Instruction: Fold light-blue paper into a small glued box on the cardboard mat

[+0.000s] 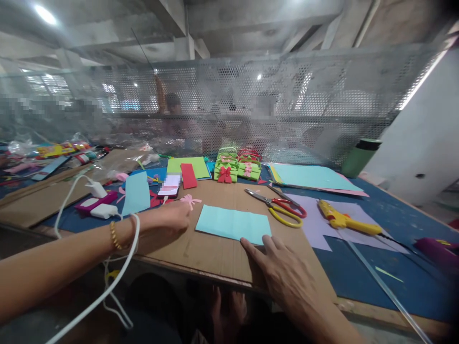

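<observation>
A light blue foam sheet point(233, 223) lies flat on a brown cardboard board point(215, 253). My right hand point(278, 267) rests flat on the board, fingers spread, fingertips touching the sheet's near right corner. My left hand point(167, 222), wearing a bead bracelet, lies on the board just left of the sheet, below a small pink paper bow point(190, 200); its fingers are curled and hidden, so I cannot see whether they hold anything. A white cable point(107, 286) loops over my left wrist.
Scissors with red and yellow handles point(283, 208) and a yellow glue gun point(344, 220) lie right of the sheet. Small green foam baskets point(236, 167), coloured sheets, a phone point(169, 187) and chargers sit farther back. A perforated metal screen stands behind, with other people beyond it.
</observation>
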Demonstrator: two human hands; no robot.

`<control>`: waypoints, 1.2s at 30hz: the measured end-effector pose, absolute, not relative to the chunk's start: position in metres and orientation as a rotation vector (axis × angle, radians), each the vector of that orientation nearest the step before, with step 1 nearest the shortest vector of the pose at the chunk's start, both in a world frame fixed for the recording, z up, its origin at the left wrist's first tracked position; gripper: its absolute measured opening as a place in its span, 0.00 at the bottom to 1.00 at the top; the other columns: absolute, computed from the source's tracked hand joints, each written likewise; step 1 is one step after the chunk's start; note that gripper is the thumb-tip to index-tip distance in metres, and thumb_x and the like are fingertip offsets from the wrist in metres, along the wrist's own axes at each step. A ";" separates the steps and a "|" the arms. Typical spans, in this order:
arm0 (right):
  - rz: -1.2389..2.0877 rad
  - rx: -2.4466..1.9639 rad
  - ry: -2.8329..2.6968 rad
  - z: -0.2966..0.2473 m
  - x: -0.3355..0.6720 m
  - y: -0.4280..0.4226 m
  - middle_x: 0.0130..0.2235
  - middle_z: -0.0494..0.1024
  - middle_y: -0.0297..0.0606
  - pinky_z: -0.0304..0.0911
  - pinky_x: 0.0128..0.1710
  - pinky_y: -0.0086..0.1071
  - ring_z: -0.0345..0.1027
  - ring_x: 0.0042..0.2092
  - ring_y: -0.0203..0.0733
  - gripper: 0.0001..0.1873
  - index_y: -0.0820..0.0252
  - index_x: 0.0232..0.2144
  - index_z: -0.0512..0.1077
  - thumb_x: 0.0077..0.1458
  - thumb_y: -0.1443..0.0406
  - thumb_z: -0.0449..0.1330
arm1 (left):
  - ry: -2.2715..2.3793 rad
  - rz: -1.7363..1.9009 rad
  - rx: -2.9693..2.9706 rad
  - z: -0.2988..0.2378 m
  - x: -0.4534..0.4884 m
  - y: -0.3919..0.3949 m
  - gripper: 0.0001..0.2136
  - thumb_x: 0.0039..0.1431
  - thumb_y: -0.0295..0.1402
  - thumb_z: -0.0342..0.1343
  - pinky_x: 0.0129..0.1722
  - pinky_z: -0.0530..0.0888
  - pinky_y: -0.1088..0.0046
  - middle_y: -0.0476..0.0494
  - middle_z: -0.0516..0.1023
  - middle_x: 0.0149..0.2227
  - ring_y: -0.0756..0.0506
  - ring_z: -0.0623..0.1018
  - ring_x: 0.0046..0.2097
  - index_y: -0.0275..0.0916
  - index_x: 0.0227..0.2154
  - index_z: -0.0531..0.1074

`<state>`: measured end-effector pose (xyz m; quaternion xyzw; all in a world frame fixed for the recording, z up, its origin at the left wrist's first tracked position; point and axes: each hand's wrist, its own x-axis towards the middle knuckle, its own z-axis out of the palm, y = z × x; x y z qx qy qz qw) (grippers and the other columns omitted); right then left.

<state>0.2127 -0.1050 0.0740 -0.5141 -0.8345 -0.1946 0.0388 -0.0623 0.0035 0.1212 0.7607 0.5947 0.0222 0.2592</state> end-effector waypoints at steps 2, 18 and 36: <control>-0.604 -1.587 -2.554 0.075 0.211 -0.105 0.38 0.73 0.40 0.59 0.30 0.33 0.68 0.37 0.43 0.31 0.49 0.60 0.64 0.55 0.75 0.57 | 1.620 0.305 2.437 0.122 -0.058 -0.009 0.05 0.58 0.28 0.52 0.41 0.71 0.64 0.41 0.78 0.34 0.42 0.77 0.38 0.38 0.29 0.72; -0.664 -1.534 -2.510 0.074 0.199 -0.099 0.39 0.74 0.42 0.57 0.36 0.40 0.66 0.39 0.48 0.16 0.54 0.48 0.73 0.56 0.67 0.63 | 1.341 0.375 2.643 0.081 -0.018 -0.025 0.05 0.66 0.29 0.52 0.36 0.63 0.69 0.47 0.76 0.34 0.44 0.73 0.37 0.39 0.33 0.69; -0.315 -1.502 -2.652 0.086 0.174 -0.093 0.41 0.72 0.41 0.55 0.37 0.39 0.62 0.38 0.45 0.22 0.55 0.58 0.64 0.63 0.65 0.58 | 1.445 0.293 2.676 0.073 -0.007 -0.020 0.07 0.67 0.37 0.51 0.30 0.58 0.68 0.46 0.77 0.34 0.42 0.76 0.36 0.40 0.35 0.66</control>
